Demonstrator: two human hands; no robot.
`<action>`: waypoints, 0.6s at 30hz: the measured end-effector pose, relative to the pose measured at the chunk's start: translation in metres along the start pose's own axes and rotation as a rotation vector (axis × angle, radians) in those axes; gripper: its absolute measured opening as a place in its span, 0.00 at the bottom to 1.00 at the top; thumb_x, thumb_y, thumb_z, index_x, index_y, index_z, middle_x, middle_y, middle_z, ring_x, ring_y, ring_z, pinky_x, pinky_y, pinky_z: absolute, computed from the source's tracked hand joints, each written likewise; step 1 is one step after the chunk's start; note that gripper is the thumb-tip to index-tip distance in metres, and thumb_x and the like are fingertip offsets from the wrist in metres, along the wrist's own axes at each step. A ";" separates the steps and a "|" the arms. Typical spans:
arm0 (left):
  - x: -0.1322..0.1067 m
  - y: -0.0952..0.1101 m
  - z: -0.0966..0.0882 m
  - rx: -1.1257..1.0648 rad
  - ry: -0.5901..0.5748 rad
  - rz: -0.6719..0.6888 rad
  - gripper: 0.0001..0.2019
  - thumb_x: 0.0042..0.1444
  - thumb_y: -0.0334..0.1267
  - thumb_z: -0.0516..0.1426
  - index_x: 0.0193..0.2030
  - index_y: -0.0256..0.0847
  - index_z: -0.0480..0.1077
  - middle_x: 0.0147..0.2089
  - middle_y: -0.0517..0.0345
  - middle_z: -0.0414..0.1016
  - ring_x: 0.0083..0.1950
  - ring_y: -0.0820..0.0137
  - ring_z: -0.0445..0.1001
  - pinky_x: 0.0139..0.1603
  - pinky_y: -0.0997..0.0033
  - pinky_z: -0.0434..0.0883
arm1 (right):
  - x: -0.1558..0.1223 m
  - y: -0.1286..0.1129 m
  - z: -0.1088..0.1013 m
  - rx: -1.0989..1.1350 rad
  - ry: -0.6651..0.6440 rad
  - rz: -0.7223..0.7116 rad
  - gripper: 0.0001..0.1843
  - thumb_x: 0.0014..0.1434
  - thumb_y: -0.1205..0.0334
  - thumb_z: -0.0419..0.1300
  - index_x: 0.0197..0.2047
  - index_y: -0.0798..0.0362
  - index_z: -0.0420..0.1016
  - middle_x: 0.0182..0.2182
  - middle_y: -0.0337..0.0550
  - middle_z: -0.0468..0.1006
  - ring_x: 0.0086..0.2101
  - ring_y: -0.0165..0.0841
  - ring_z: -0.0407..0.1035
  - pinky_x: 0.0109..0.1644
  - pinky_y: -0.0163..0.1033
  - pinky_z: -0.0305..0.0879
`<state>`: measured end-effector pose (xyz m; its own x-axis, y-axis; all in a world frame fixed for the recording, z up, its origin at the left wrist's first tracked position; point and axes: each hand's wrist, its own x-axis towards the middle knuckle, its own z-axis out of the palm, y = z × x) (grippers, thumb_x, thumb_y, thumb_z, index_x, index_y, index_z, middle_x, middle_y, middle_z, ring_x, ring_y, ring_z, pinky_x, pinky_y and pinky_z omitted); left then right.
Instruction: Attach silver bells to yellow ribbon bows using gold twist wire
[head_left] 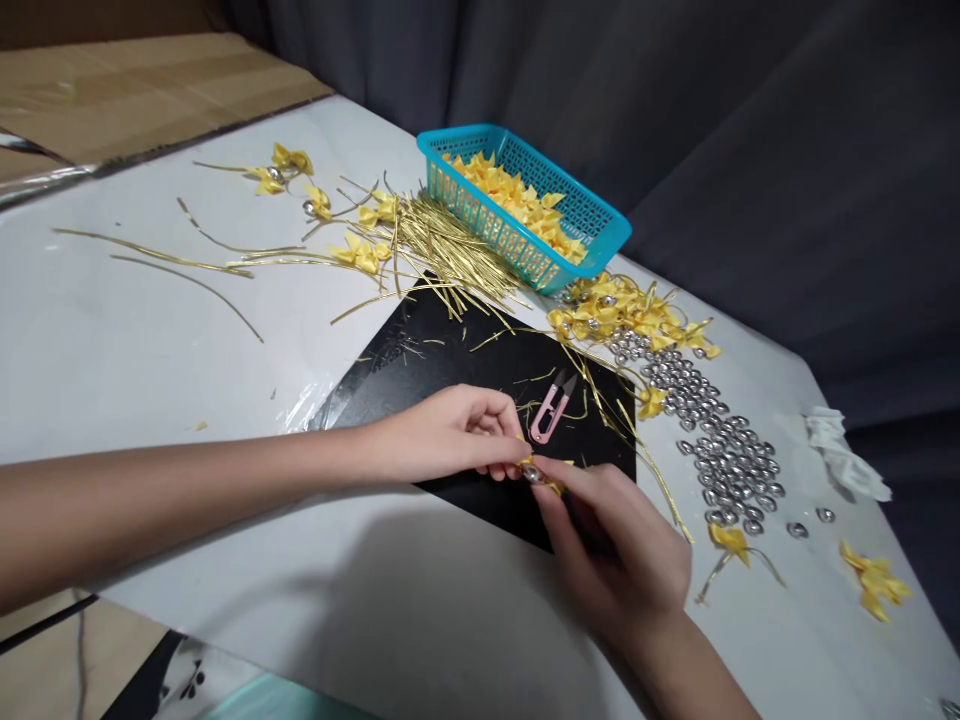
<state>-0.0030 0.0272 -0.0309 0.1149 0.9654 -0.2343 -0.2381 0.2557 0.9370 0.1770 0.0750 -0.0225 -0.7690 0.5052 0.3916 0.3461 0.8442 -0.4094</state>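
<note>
Both hands meet over the front edge of a black mat (382, 375). Between them is a small yellow ribbon flower with a silver bead (532, 473). My left hand (469, 435) pinches the flower's left side with thumb and forefinger, its other fingers curled. From the right, the thumb and forefinger of my right hand (619, 540) close on the flower and bead. The fingers cover much of the flower. Just beyond my hands lies a pair of pink thread snips (551, 408) on the mat, among loose gold cord scraps.
A turquoise basket (600, 258) of yellow ribbon flowers stands at the back, beside a bundle of gold cords (457, 250). Silver beads (735, 460) spread to the right, near finished-looking flowers (622, 312). A white crumpled cloth (847, 455) lies at the right edge.
</note>
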 end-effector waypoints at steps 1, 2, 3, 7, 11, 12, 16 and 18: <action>0.000 0.000 0.000 0.029 0.010 0.009 0.06 0.52 0.30 0.57 0.25 0.36 0.64 0.23 0.64 0.69 0.26 0.79 0.67 0.30 0.79 0.64 | 0.002 -0.001 0.000 0.077 0.002 0.061 0.08 0.59 0.67 0.55 0.40 0.53 0.74 0.22 0.39 0.69 0.21 0.25 0.61 0.23 0.30 0.56; -0.001 0.000 0.000 0.062 0.018 0.016 0.06 0.51 0.30 0.57 0.25 0.36 0.64 0.23 0.65 0.68 0.26 0.79 0.67 0.30 0.79 0.63 | 0.004 -0.002 0.000 0.159 -0.001 0.135 0.07 0.59 0.66 0.55 0.39 0.53 0.74 0.20 0.37 0.66 0.19 0.24 0.58 0.22 0.30 0.54; -0.001 -0.001 0.000 0.098 0.024 0.020 0.06 0.51 0.30 0.56 0.25 0.36 0.63 0.22 0.65 0.68 0.26 0.79 0.66 0.29 0.79 0.62 | 0.006 -0.002 0.000 0.244 -0.015 0.224 0.06 0.58 0.65 0.55 0.37 0.54 0.74 0.20 0.37 0.64 0.19 0.24 0.56 0.21 0.30 0.53; -0.002 -0.001 0.000 0.209 0.015 0.018 0.05 0.51 0.28 0.55 0.26 0.36 0.63 0.22 0.64 0.68 0.26 0.78 0.65 0.27 0.79 0.60 | 0.009 -0.001 0.003 0.523 -0.137 0.538 0.10 0.58 0.58 0.55 0.33 0.55 0.72 0.21 0.38 0.65 0.21 0.24 0.58 0.21 0.29 0.55; -0.001 -0.003 0.000 0.186 0.000 0.015 0.04 0.52 0.28 0.55 0.28 0.36 0.62 0.23 0.63 0.68 0.26 0.77 0.68 0.28 0.79 0.63 | 0.007 0.001 0.005 0.413 -0.133 0.354 0.06 0.58 0.62 0.56 0.37 0.55 0.72 0.20 0.34 0.59 0.19 0.22 0.52 0.20 0.28 0.50; -0.001 -0.004 0.001 0.182 -0.003 0.017 0.04 0.52 0.29 0.55 0.28 0.36 0.62 0.23 0.63 0.68 0.26 0.77 0.69 0.28 0.79 0.63 | 0.006 0.002 0.006 0.346 -0.116 0.265 0.05 0.57 0.65 0.57 0.38 0.54 0.72 0.20 0.33 0.58 0.19 0.22 0.51 0.20 0.28 0.50; -0.001 -0.005 0.001 0.163 -0.004 0.041 0.06 0.53 0.33 0.56 0.28 0.36 0.63 0.24 0.62 0.69 0.27 0.77 0.69 0.28 0.79 0.64 | 0.002 0.003 0.007 0.187 -0.046 0.067 0.07 0.58 0.71 0.56 0.40 0.54 0.71 0.22 0.35 0.59 0.21 0.23 0.55 0.21 0.28 0.52; -0.001 -0.005 0.000 0.115 0.003 0.019 0.06 0.53 0.34 0.56 0.28 0.36 0.63 0.25 0.61 0.71 0.27 0.76 0.70 0.29 0.78 0.65 | 0.000 0.003 0.007 0.118 -0.014 0.038 0.08 0.58 0.71 0.56 0.41 0.54 0.70 0.22 0.35 0.61 0.21 0.23 0.57 0.22 0.28 0.53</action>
<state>-0.0015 0.0249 -0.0358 0.1085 0.9702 -0.2169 -0.1278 0.2299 0.9648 0.1740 0.0767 -0.0300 -0.7642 0.5330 0.3632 0.3096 0.7971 -0.5184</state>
